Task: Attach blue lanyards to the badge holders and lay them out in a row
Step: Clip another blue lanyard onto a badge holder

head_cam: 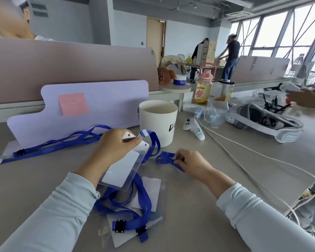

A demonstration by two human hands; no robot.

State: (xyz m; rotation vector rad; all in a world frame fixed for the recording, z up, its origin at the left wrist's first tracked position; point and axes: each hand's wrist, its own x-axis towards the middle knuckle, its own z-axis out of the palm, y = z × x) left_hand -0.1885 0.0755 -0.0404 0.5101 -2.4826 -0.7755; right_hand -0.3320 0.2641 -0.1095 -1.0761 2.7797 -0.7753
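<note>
One bottle (203, 91) labelled "Relax" — left hand (115, 146) grips badge holder (124, 170).

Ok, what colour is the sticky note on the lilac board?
Pink: the sticky note shows clearest in the head view.

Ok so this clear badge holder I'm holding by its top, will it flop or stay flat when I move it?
The badge holder probably stays fairly flat: it juts out from the left hand with little visible sag. It is likely light, since a grip at one end alone carries it. Its glossy plastic may be somewhat slippery.
</note>
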